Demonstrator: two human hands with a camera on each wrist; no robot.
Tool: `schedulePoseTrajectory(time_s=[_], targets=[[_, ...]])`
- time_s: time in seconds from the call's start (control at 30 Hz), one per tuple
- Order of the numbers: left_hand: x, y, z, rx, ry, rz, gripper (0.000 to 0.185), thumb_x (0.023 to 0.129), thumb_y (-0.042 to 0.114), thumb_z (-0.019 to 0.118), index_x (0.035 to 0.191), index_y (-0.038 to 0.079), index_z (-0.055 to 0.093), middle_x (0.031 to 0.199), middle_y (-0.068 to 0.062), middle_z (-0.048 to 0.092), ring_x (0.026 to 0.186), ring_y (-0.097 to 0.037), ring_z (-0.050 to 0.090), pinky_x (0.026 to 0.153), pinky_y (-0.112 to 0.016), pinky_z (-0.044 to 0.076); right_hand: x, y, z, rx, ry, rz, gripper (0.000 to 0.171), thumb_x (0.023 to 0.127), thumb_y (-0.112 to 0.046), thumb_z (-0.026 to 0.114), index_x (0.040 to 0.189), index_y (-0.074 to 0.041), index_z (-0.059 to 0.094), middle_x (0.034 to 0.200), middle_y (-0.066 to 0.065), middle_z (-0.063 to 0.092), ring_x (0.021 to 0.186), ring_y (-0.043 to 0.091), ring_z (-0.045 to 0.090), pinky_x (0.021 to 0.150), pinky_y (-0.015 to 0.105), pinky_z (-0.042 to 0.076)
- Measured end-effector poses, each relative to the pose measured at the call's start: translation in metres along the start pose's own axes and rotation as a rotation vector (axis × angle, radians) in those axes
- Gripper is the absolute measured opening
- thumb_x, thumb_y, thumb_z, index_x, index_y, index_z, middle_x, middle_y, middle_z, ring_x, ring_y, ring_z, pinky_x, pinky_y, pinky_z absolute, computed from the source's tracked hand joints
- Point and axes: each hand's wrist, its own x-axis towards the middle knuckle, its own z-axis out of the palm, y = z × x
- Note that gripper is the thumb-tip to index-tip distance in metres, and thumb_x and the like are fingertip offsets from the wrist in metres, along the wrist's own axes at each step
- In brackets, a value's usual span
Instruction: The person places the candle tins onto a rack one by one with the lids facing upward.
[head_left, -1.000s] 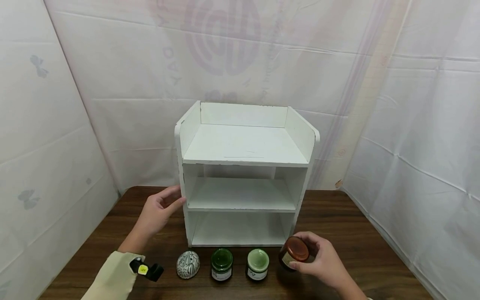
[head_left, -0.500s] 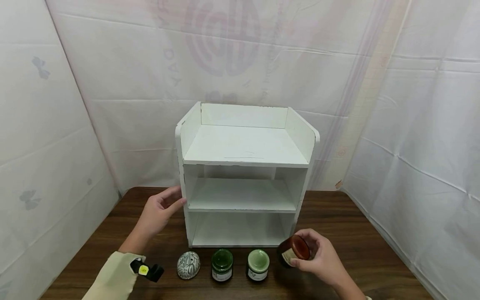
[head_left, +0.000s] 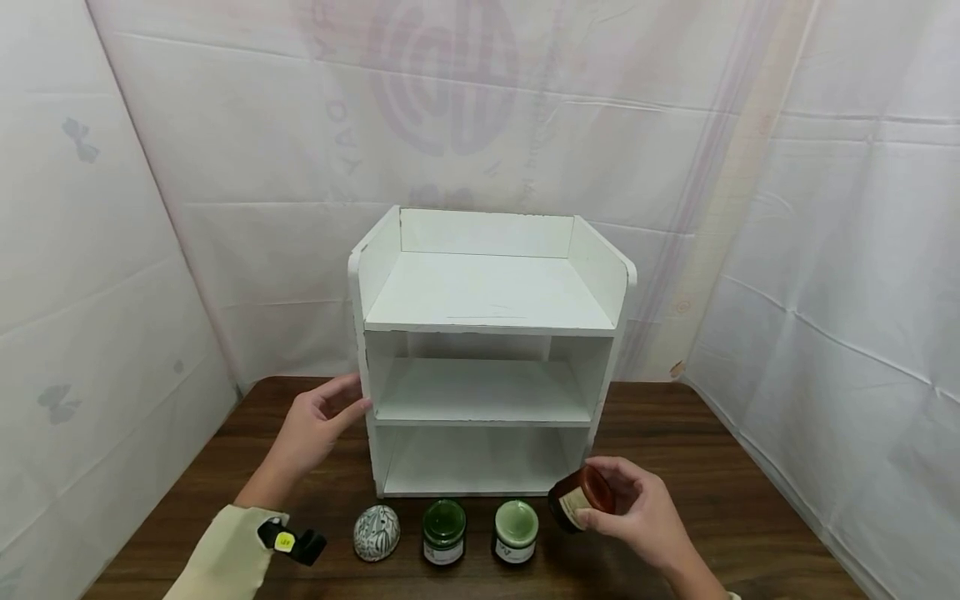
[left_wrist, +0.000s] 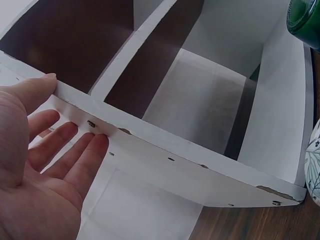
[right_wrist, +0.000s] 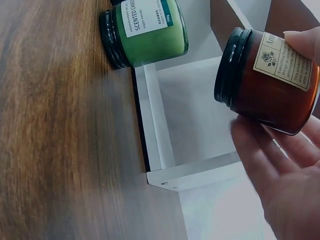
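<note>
A dark wooden table [head_left: 675, 433] is carrying a white three-tier shelf unit [head_left: 487, 300]. Lying in a row before it are a patterned egg-shaped ornament [head_left: 376, 532], a dark green jar [head_left: 443, 531] and a light green candle jar [head_left: 515, 529].

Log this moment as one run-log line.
left hand: steadies white wooden shelf unit | right hand: holds amber glass candle jar, tilted, off dark table

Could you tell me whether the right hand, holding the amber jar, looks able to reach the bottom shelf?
Probably yes: the right hand holds the amber jar just outside the open front of the bottom shelf.
</note>
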Motion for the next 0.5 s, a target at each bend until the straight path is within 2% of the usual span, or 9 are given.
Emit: schedulePoseTrajectory(time_s=[0.27,0.5], targets=[[-0.0003,-0.0001,-0.0003,-0.001,-0.001,-0.004,0.049,0.101,0.025,0.069,0.144,0.006,0.058,0.134,-0.019,0.066,0.106,0.005,0.064,0.085,-0.016,0.055,0.0013,-0.0003,-0.0033,-0.029,-0.017,0.012,0.053,0.080,-0.010,0.088,0.129,-0.002,0.067,0.111,0.016,0.075,0.088,0.010,0.073,0.074,0.028,0.060],[-0.0011,0.0024,0.0006,-0.012,-0.001,0.000,0.047,0.100,0.023,0.069,0.144,0.007,0.058,0.133,-0.019,0.067,0.106,0.006,0.064,0.084,-0.016,0.055,0.0021,-0.0001,-0.0033,-0.013,-0.020,0.026,0.047,0.079,-0.008,0.088,0.121,-0.003,0.068,0.105,0.015,0.073,0.084,0.011,0.072,0.072,0.029,0.060]])
